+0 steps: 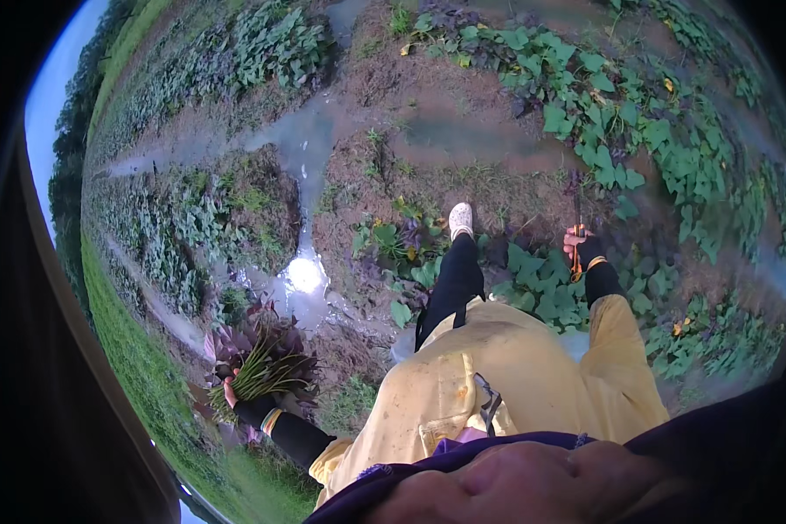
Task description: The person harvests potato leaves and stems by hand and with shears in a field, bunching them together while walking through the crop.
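Outdoor farm field, as shown by muddy beds of brown soil [367, 210] planted with broad-leaved green vines [672, 157] at right and by low leafy rows [170, 218] at left. The beds are cut through by a water-filled furrow [310, 131], in which bright sun glare [305, 275] is reflected left of centre. Far left, the plot is edged by a grass strip [127, 327], with dark trees [74, 140] and blue sky [44, 118] seen beyond.

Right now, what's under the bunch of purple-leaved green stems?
Brown soil and green plants show right of the bunch; whatever lies directly under it is covered.
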The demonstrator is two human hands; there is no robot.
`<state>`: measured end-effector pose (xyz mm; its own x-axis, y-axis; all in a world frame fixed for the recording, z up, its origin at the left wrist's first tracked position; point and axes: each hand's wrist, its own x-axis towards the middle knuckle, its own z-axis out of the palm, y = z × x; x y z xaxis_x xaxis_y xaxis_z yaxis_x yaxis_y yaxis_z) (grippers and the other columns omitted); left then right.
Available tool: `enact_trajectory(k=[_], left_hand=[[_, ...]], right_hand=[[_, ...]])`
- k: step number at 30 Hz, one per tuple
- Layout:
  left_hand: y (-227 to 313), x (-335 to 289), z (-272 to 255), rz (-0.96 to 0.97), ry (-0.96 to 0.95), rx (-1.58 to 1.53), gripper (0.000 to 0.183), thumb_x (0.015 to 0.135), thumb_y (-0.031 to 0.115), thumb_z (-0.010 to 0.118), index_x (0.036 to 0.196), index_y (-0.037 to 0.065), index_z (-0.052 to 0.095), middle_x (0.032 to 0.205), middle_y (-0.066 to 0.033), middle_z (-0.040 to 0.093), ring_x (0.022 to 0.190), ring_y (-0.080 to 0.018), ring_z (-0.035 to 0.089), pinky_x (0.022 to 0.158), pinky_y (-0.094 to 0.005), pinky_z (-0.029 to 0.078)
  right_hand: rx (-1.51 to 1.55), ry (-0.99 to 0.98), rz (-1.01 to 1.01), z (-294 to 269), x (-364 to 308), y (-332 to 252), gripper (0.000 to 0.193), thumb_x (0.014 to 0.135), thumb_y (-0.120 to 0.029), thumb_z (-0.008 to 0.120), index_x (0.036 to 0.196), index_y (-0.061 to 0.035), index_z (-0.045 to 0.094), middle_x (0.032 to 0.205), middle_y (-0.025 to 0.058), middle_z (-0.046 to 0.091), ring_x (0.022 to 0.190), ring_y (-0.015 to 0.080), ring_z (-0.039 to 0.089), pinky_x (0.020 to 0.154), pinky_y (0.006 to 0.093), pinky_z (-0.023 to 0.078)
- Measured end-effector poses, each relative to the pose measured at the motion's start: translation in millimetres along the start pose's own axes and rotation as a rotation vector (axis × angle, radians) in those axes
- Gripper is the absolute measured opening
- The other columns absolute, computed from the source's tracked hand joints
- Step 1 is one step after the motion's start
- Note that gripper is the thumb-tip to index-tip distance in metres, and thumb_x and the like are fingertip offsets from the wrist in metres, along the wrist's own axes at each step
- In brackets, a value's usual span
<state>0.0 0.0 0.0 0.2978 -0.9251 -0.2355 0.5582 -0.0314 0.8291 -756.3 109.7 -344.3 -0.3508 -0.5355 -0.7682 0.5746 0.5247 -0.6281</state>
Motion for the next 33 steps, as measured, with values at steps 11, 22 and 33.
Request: enact_trajectory(k=[11,22,33], left_hand=[[-110.7,285.9,289.1,-0.316,-0.033,0.158,0.018,0.087,0.027,0.058,0.096,0.012,0.061,0.105,-0.0106,0.063,0.099,-0.0272,0.058,0.089,-0.0499,0.045],[-242.3,363.3,470.5,-0.472,-0.254,0.104,0.014,0.089,0.021,0.058,0.096,0.010,0.059,0.097,-0.0018,0.062,0.103,-0.0242,0.057,0.092,-0.0472,0.045],[-251.5,387.0,578.3,-0.421,-0.204,0.107,0.016,0.087,0.023,0.059,0.093,0.008,0.061,0.098,-0.0079,0.062,0.100,-0.0251,0.057,0.089,-0.0470,0.046]], right_hand=[[-0.226,0.372,0.166,7.5,5.6,-24.7,0.029,0.069,-0.006,0.070,0.095,-0.0065,0.057,0.067,0.0046,0.059,0.046,0.0158,0.054,0.041,0.0290,0.042],[0.105,0.565,0.490,-49.8,-92.2,89.5,0.013,0.088,-0.028,0.058,0.087,-0.0152,0.055,0.060,0.0047,0.058,0.044,0.0214,0.054,0.039,0.0356,0.040],[0.278,0.492,0.452,-47.4,6.1,-11.2,0.033,0.093,-0.044,0.041,0.070,-0.0204,0.044,0.051,-0.0024,0.038,0.038,0.0170,0.036,0.036,0.0343,0.031]])
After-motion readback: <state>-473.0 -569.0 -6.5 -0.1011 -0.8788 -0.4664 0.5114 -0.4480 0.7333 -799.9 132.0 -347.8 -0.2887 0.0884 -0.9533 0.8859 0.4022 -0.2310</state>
